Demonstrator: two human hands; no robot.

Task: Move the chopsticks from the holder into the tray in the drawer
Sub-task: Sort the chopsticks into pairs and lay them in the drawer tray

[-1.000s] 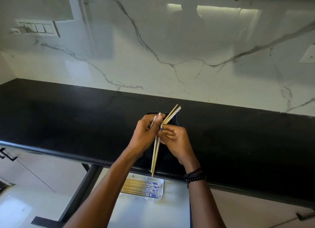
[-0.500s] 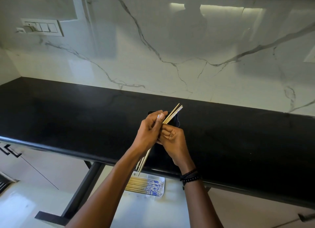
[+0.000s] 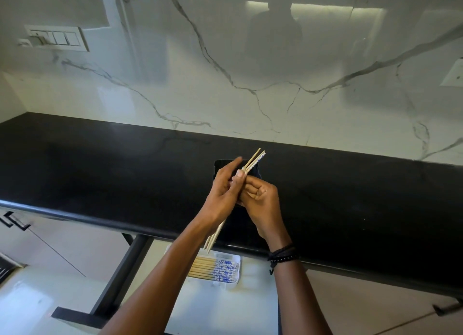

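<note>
Over the black countertop (image 3: 100, 174) both hands hold a small bundle of bamboo chopsticks (image 3: 254, 160) with blue-patterned tops. The bundle slants from upper right to lower left, and its thin tips (image 3: 212, 242) reach past the counter's front edge. My left hand (image 3: 223, 194) pinches the bundle with the thumb, its forefinger stretched out. My right hand (image 3: 263, 202) curls round the sticks from the right. A black holder (image 3: 220, 165) stands just behind the hands, mostly hidden. Below, a white tray (image 3: 236, 259) in the open drawer holds several chopsticks (image 3: 213, 269) lying side by side.
The white drawer floor (image 3: 225, 307) shows below the counter, with a black frame bar (image 3: 120, 272) on its left. A marble backsplash rises behind the counter, with a switch panel (image 3: 57, 38) at upper left. A cabinet handle (image 3: 15, 222) sits at lower left.
The pair my left hand held upright has swung to lie along the slanted sticks in my right hand. The hands have closed together around one bundle.
</note>
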